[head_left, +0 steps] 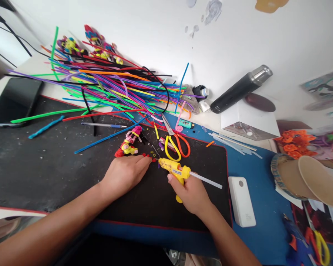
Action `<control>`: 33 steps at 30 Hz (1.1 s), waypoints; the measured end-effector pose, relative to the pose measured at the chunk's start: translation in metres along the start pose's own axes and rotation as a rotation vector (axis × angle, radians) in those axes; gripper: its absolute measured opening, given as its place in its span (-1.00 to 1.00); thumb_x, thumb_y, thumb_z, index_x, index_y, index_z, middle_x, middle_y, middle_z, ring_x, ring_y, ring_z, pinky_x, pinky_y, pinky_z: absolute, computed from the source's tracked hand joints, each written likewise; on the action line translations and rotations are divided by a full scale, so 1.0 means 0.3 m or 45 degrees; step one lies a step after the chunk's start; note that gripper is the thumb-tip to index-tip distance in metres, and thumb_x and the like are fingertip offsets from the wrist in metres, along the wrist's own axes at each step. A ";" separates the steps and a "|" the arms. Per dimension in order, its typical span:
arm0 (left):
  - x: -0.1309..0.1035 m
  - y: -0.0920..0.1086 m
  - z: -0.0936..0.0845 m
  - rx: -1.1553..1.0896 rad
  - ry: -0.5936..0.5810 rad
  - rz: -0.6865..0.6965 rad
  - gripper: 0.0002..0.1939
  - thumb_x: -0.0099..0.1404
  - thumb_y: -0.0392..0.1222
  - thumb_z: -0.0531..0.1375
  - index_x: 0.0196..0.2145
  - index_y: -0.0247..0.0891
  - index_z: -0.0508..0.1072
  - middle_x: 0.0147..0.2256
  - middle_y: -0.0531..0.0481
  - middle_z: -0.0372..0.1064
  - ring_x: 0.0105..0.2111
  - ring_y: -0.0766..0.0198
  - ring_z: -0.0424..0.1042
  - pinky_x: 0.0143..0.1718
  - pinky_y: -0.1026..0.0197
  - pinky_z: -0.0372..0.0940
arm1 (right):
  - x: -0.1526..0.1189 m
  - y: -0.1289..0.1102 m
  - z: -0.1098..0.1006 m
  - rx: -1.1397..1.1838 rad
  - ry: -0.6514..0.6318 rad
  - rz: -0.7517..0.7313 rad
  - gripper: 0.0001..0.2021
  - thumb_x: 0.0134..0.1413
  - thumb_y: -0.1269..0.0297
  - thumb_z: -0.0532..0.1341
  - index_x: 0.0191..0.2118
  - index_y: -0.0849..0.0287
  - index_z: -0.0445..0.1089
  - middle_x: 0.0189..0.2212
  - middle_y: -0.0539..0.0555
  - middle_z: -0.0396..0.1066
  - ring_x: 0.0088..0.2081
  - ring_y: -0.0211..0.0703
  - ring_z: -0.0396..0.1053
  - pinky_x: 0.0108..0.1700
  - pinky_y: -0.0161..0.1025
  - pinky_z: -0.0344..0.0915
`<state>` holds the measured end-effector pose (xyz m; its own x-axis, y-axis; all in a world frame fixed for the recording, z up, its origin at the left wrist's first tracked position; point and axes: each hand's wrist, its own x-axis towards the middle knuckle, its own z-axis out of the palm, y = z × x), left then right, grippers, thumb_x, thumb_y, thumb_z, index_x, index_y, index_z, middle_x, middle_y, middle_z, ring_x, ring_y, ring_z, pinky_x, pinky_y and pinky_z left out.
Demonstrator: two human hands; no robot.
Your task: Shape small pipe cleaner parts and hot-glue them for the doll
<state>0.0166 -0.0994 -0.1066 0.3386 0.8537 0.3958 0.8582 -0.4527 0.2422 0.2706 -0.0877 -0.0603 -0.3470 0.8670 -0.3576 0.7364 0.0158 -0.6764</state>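
My right hand is wrapped round the handle of a yellow glue gun, with a clear glue stick jutting from its back. The gun's nozzle points left, close to the fingertips of my left hand. Those fingers are pressed together low over the black mat; what they pinch is hidden. Small red pieces show beside the fingertips, and little yellow rings lie just beyond. A small pipe-cleaner doll in pink, yellow and red lies right behind my left hand.
Scissors with yellow and red handles lie behind the glue gun. A large heap of coloured pipe cleaners spreads along the wall. Around the mat are a phone, a pen, a white power bank and a black flask.
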 end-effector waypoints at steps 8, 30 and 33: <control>-0.005 -0.001 0.007 -0.030 0.009 -0.025 -0.72 0.60 -0.20 0.12 -0.25 -0.16 0.57 -0.47 0.06 0.53 -0.53 0.29 0.44 -0.49 0.21 0.10 | 0.000 -0.006 0.001 -0.012 -0.013 -0.003 -0.57 0.40 -0.06 0.09 -0.44 0.10 0.32 -0.53 0.00 0.35 -0.47 -0.16 0.30 -0.36 -0.24 0.16; 0.005 -0.001 -0.002 0.019 0.008 0.030 -0.71 0.61 -0.24 0.11 -0.27 -0.19 0.57 -0.49 0.07 0.52 -0.56 0.26 0.43 -0.52 0.16 0.06 | -0.001 -0.016 -0.004 -0.030 -0.004 -0.020 -0.59 0.39 -0.05 0.09 -0.39 0.11 0.41 -0.53 0.02 0.42 -0.46 -0.11 0.38 -0.34 -0.23 0.21; -0.002 -0.004 0.005 0.011 -0.003 0.013 -0.72 0.59 -0.23 0.12 -0.26 -0.18 0.58 -0.49 0.06 0.51 -0.54 0.26 0.43 -0.51 0.19 0.07 | -0.001 -0.014 -0.004 -0.025 -0.006 -0.011 -0.58 0.39 -0.06 0.09 -0.40 0.11 0.40 -0.52 0.03 0.43 -0.45 -0.11 0.40 -0.32 -0.23 0.22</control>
<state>0.0161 -0.0990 -0.1085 0.3483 0.8494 0.3964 0.8580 -0.4592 0.2301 0.2681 -0.0875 -0.0566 -0.3560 0.8645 -0.3547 0.7447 0.0332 -0.6666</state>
